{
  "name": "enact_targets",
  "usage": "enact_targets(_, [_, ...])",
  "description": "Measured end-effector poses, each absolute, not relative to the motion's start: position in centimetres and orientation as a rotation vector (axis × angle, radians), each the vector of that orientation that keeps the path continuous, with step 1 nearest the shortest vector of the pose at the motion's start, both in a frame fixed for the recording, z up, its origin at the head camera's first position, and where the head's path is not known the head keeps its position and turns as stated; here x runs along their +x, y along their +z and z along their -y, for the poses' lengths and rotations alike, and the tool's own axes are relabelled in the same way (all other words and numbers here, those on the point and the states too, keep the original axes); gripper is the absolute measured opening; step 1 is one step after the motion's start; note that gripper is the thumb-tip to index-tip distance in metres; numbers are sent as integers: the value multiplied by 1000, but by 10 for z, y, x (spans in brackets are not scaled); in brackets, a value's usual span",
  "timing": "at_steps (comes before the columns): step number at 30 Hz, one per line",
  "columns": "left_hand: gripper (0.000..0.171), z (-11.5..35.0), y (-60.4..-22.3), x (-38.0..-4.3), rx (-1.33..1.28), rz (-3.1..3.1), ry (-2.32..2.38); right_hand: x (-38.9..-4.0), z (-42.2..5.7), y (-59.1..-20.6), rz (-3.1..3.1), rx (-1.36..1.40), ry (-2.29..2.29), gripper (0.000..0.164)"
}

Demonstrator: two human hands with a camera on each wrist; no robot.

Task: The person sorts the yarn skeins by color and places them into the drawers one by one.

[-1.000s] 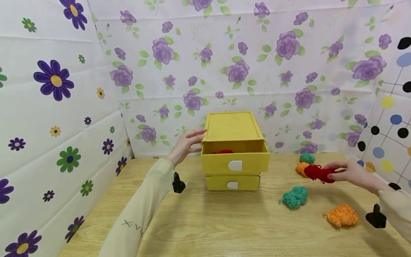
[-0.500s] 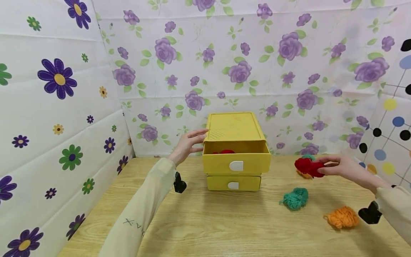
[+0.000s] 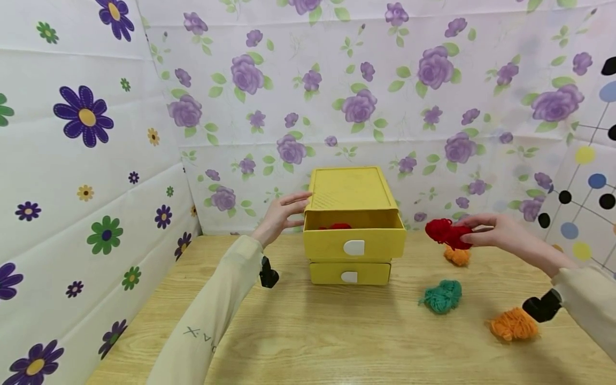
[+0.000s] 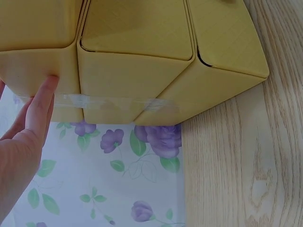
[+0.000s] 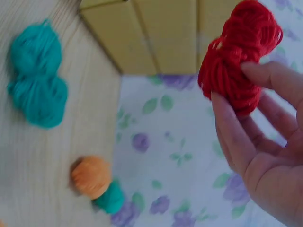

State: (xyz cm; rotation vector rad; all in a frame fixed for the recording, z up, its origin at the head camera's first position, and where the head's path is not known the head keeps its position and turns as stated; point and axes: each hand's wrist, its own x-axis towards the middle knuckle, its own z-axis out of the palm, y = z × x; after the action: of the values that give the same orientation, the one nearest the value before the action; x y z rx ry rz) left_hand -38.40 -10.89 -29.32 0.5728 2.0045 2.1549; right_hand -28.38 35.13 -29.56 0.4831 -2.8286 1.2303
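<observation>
A red skein of yarn (image 3: 447, 233), pinched in the middle, is held between the thumb and fingers of my right hand (image 3: 500, 238), up off the table on the right. The right wrist view shows the red skein (image 5: 239, 59) whole beyond the fingertips. With straight fingers, my left hand (image 3: 284, 216) touches the left side of a yellow drawer box (image 3: 351, 190). Its upper drawer (image 3: 332, 244) is pulled out, and some red yarn (image 3: 339, 226) shows inside. The lower drawer (image 3: 324, 272) looks closed.
A teal skein (image 3: 443, 297) and an orange skein (image 3: 514, 324) lie on the right of the wooden table (image 3: 337, 337). Farther back lies another orange skein (image 3: 457, 255), with a teal skein (image 5: 111, 197) beside it. Flowered cloth (image 3: 269, 107) hangs behind the box.
My right hand has lifted the red skein and carried it left, away from the back orange and teal skeins. The left hand stays against the box.
</observation>
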Motion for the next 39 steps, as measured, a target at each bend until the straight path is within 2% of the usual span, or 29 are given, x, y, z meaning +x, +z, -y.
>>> enact_targets(14, [39, 111, -294, -383, 573, -2023, 2139, -277, -302, -241, 2814, 461, 1140, 51])
enact_targets(20, [39, 111, -294, -382, 567, -2010, 2149, -278, -274, -225, 2797, 530, 1115, 46])
enact_targets(29, [39, 109, -292, -383, 588, -2008, 2149, -287, -237, -209, 2793, 591, 1040, 30])
enact_targets(39, [37, 109, -291, -383, 582, -2015, 2152, -289, -209, -205, 2821, 569, 960, 30])
